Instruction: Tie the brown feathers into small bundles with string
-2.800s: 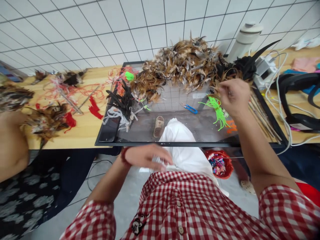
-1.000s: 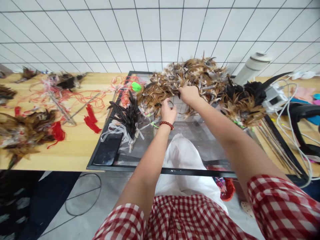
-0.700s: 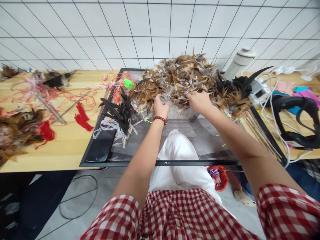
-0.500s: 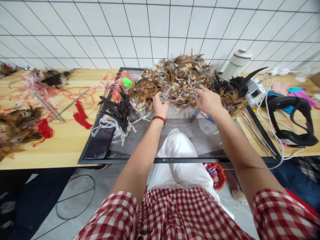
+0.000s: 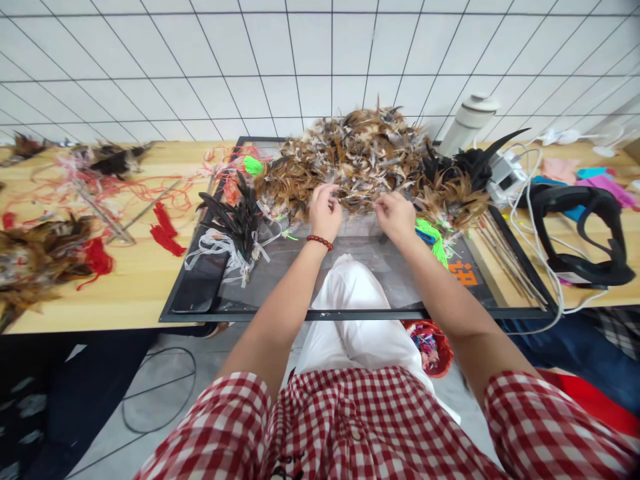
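Observation:
A large heap of brown and grey feathers (image 5: 360,150) lies at the back of a black-framed glass panel (image 5: 280,315). At the heap's front edge, my left hand (image 5: 326,212), with a red bead bracelet (image 5: 320,241) on its wrist, has its fingers curled together; what they hold is too small to tell. Slightly to the right, my right hand (image 5: 395,215) is pinched, its fingertips by the loose feathers, and anything between them cannot be made out. Black feathers (image 5: 237,217) with white ties lie left of my hands. Bright green strands (image 5: 434,241) lie beside my right wrist.
A phone (image 5: 196,293) rests on the panel's left. Thin sticks (image 5: 515,267), a white bottle (image 5: 470,123), cables and a black headset strap (image 5: 617,233) are at the right. Red tassels (image 5: 167,230) and more feathers (image 5: 43,257) are at the left. Below is a red basket (image 5: 440,363).
My right hand has moved left and closed its fingers, nearer my left hand. The green strands and orange lettering on the panel now show beside my right forearm. The view has shifted slightly.

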A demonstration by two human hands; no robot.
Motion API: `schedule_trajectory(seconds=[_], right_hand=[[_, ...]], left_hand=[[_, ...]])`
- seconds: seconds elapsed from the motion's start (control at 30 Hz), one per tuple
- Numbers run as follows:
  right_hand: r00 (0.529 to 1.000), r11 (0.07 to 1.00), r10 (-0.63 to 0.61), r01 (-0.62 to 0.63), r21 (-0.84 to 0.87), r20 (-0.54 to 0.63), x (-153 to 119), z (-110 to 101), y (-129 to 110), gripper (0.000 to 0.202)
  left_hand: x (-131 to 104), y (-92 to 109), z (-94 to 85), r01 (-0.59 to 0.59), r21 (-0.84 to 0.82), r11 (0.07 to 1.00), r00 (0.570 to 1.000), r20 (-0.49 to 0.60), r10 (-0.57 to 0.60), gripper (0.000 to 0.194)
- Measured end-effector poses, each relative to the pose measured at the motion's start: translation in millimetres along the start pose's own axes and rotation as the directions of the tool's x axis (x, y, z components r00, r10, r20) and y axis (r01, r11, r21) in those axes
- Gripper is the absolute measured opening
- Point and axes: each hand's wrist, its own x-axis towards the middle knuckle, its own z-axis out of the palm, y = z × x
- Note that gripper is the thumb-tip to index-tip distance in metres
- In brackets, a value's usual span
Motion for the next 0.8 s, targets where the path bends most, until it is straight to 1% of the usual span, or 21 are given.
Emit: schedule_trajectory(seconds=[0.03,0.07,0.13,0.2,0.23,0.3,0.4,0.53,0.63,0.7,0.8], right_hand=[[0.996,0.984,0.076,-0.068,0.166,-0.043,0.6,3.2,3.1,0.019],[0.987,0.932,0.147,-0.118,0.343,-0.06,1.0,6.2,4.7,0.02],[0.969,0.751,0.245,-0.169,0.639,-0.031,1.2,11.0,3.4,0.028],[0.96,0.577,0.279,-0.188,0.795,0.025,0.4,13.4,-2.4,0.039],[0.959,0.52,0.279,-0.196,0.831,0.052,-0.4,13.5,-6.1,0.043],[0.962,0.46,0.253,-0.213,0.862,0.102,-2.6,12.6,-13.6,0.05],[0.977,0.461,0.17,-0.195,0.866,0.13,-7.0,11.9,-22.2,0.054],[0.986,0.514,0.06,-0.165,0.842,0.156,-11.9,18.6,-25.9,0.053],[0.983,0.564,0.044,-0.173,0.808,0.18,-13.1,24.9,-23.1,0.055],[0.985,0.59,0.067,-0.166,0.79,0.156,-13.1,26.8,-20.2,0.055],[0.988,0.623,0.073,-0.151,0.767,0.135,-13.3,26.4,-17.8,0.054]], left_hand=[[-1.9,4.7,0.2,-0.005,-0.007,1.0,1.0,0.011,0.005,0.039],[-3.8,9.3,0.4,-0.007,-0.02,1.0,1.0,0.026,0.008,0.034],[-7.7,17.0,1.4,0.004,-0.072,0.997,0.998,0.065,0.001,0.024],[-11.5,21.8,3.9,0.05,-0.152,0.987,0.993,0.11,-0.033,0.014],[-13.4,23.2,5.7,0.09,-0.2,0.976,0.989,0.136,-0.064,0.012],[-16.7,24.5,9.8,0.198,-0.3,0.933,0.971,0.192,-0.145,0.011],[-20.1,26.0,13.5,0.365,-0.42,0.831,0.925,0.264,-0.272,0.016],[-19.7,31.9,10.2,0.485,-0.482,0.73,0.874,0.297,-0.384,0.014],[-16.5,37.4,4.7,0.576,-0.522,0.629,0.816,0.321,-0.48,0.011],[-14.4,40.1,1.9,0.605,-0.546,0.579,0.79,0.324,-0.52,0.01],[-13.3,42.4,1.0,0.606,-0.55,0.575,0.784,0.291,-0.548,0.008]])
